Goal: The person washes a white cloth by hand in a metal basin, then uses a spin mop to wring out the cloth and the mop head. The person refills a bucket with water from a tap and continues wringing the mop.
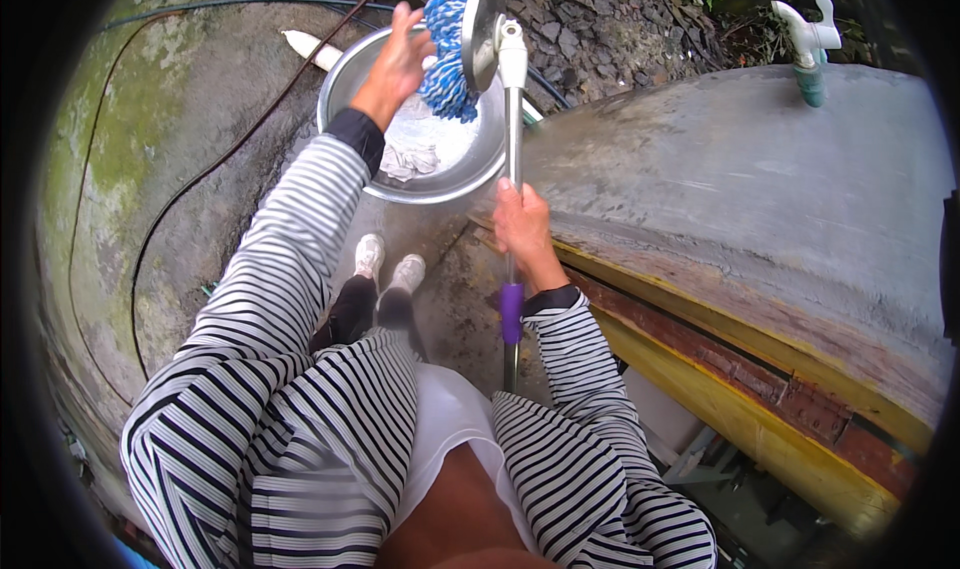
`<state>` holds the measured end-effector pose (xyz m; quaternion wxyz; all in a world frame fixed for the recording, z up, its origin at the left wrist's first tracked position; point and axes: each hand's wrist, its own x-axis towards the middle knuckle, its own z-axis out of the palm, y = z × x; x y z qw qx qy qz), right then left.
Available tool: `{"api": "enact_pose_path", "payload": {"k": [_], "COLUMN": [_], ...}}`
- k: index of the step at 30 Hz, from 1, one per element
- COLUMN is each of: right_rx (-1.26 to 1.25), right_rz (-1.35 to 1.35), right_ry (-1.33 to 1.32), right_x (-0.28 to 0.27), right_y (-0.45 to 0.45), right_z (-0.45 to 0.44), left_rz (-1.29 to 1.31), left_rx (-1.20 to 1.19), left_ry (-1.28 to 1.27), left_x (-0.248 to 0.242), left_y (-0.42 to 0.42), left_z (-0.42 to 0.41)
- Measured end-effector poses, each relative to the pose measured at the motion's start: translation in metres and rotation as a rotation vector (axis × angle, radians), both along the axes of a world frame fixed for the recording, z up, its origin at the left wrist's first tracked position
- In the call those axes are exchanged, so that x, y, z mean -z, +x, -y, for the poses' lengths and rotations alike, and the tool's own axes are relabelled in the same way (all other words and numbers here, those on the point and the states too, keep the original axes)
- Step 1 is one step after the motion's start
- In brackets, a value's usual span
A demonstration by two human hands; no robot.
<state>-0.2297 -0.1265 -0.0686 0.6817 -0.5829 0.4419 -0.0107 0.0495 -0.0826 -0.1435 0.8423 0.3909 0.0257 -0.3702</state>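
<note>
My right hand (520, 220) is closed around the metal pole (514, 133) of a mop, just above its purple grip sleeve (511, 312). At the pole's top, a white swivel joint carries a round metal-backed mop head (450, 47) with blue and white strands, tipped on its side. My left hand (399, 62) is beside the strands with its fingers apart; whether the fingertips touch them I cannot tell. Below the mop head stands a wide metal basin (412, 194). Inside it lies a crumpled pale cloth (409, 161) in what looks like shallow water.
A grey concrete slab (735, 164) fills the right side, with a white tap (808, 32) on a green pipe. Yellow-painted wooden beams (720, 411) run along its near edge. Dark hoses (217, 160) cross the mossy concrete at left. Broken stones (592, 32) lie behind the basin.
</note>
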Motion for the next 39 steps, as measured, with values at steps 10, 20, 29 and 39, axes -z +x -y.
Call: {"api": "enact_pose_path", "payload": {"k": [10,20,29,39], "right_rx": [-0.036,-0.213,-0.065,0.005], "right_rz": [0.044,0.052,0.123,0.114], "right_ry": [-0.115,-0.408,-0.133,0.065], "right_x": [0.007,0.023,0.016,-0.033], "right_y": [-0.002,0.002,0.015,0.015], "right_z": [0.004,0.001,-0.007,0.013], "left_rz": [-0.424,-0.144,-0.130,-0.734], "left_rx": [0.024,-0.117,-0.091,0.166], "left_ry": [-0.373,-0.243,-0.261,-0.237], "left_x": [-0.031,-0.031,-0.020,0.022], "left_y": [-0.057,-0.025,-0.001,-0.071], "left_z": [-0.003,0.020,0.026,0.023]}}
